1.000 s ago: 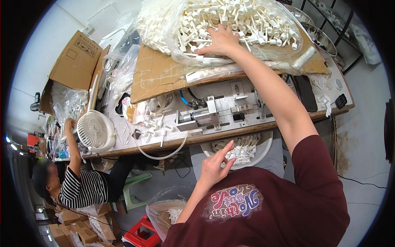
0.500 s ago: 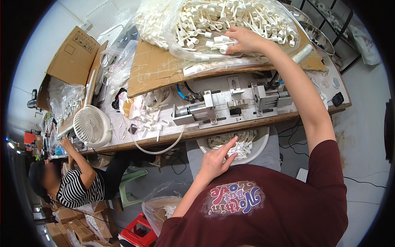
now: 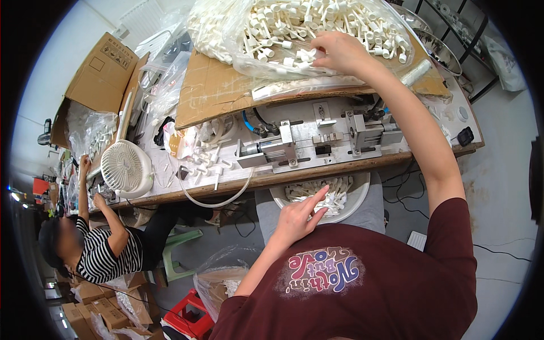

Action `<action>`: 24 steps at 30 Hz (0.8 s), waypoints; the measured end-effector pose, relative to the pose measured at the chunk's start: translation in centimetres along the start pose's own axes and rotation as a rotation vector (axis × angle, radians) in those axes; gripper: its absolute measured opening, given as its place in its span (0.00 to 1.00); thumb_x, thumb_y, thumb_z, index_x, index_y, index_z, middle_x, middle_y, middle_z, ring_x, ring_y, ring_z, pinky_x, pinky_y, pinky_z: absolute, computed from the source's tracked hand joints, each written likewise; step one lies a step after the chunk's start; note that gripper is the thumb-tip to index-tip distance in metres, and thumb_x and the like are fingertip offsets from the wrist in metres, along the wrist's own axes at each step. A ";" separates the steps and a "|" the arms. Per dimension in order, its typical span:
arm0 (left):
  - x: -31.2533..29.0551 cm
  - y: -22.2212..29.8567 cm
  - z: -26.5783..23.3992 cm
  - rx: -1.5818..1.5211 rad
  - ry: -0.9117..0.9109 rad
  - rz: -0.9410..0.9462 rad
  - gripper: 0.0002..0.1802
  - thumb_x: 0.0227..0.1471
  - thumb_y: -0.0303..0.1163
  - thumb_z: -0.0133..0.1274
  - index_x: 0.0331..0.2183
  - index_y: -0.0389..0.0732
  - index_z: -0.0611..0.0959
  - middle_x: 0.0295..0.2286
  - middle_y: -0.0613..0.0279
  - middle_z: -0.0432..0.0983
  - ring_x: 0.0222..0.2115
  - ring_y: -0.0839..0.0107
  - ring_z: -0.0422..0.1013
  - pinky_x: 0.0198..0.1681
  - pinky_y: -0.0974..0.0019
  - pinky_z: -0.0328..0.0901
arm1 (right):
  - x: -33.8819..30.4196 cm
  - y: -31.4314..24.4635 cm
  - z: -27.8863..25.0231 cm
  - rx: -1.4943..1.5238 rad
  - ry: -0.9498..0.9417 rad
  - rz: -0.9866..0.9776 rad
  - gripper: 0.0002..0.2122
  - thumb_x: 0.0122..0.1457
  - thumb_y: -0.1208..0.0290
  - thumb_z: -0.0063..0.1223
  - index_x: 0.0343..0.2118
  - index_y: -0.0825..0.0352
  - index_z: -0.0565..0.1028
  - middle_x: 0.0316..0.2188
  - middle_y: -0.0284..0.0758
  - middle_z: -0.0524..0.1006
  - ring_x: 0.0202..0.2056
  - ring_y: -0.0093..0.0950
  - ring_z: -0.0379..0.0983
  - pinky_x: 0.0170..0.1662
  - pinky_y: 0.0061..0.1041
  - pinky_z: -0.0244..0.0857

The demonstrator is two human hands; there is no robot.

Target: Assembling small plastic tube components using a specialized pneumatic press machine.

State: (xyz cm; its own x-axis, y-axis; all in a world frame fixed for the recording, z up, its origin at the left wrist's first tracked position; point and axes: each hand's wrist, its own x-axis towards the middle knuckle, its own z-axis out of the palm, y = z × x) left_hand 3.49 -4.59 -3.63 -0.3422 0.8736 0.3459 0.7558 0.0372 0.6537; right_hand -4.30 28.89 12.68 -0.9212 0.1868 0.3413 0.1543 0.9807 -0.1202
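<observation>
My right hand [image 3: 341,52] is at the front of a clear plastic bag [image 3: 241,65] heaped with white plastic parts [image 3: 289,24], each a thin stem with a cup-shaped head. Its fingers are curled round a white plastic part [image 3: 309,55] at the bag's near edge; how many pieces they hold is partly hidden. My left hand [image 3: 296,220] is held out at the near rim of a white bowl [image 3: 358,199] in my lap, fingers stretched and apart, with nothing in it. Similar white pieces fill the bowl [image 3: 334,191].
A metal clamping fixture [image 3: 323,148] with two cylinders is mounted at the bench edge, below a cardboard sheet [image 3: 212,93]. Loose white parts [image 3: 204,167] and a white fan [image 3: 126,170] are to the left. A co-worker in stripes [image 3: 113,255] sits beyond the fan.
My right hand has shifted slightly right and its fingers have drawn in at the white parts. My left hand has barely moved. The co-worker's arms have spread apart.
</observation>
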 end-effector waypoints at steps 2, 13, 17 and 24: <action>-0.2 -0.1 0.0 -0.012 -0.013 -0.034 0.33 0.50 0.30 0.61 0.57 0.46 0.72 0.35 0.64 0.83 0.22 0.72 0.77 0.24 0.69 0.69 | -0.1 0.8 0.0 0.097 0.053 0.040 0.14 0.42 0.64 0.67 0.31 0.64 0.79 0.32 0.37 0.78 0.37 0.37 0.76 0.42 0.35 0.70; 0.1 0.0 0.3 0.002 -0.010 0.001 0.31 0.50 0.31 0.60 0.57 0.47 0.73 0.34 0.64 0.83 0.23 0.69 0.78 0.26 0.66 0.70 | -2.2 4.7 -0.2 0.467 -0.140 0.230 0.10 0.49 0.68 0.63 0.33 0.65 0.79 0.27 0.33 0.80 0.25 0.24 0.74 0.30 0.27 0.68; 0.2 0.0 0.4 0.004 -0.011 0.008 0.30 0.51 0.31 0.60 0.56 0.48 0.73 0.34 0.63 0.83 0.24 0.68 0.78 0.26 0.66 0.71 | -3.1 3.6 -0.2 0.359 -0.038 0.198 0.09 0.49 0.68 0.61 0.33 0.63 0.79 0.34 0.34 0.80 0.36 0.30 0.76 0.40 0.31 0.70; 0.3 0.2 0.4 0.008 -0.029 0.003 0.29 0.51 0.31 0.59 0.56 0.48 0.74 0.34 0.64 0.83 0.25 0.67 0.79 0.27 0.66 0.71 | -3.1 1.7 0.4 0.111 -0.069 -0.040 0.11 0.51 0.68 0.55 0.38 0.61 0.79 0.46 0.35 0.72 0.50 0.34 0.69 0.51 0.34 0.66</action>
State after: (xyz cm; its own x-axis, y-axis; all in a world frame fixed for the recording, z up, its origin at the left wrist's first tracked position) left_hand 3.78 -4.13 -3.64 -0.3233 0.8876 0.3282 0.7613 0.0380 0.6473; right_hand -1.33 29.92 11.04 -0.9487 0.1395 0.2836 0.0801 0.9741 -0.2113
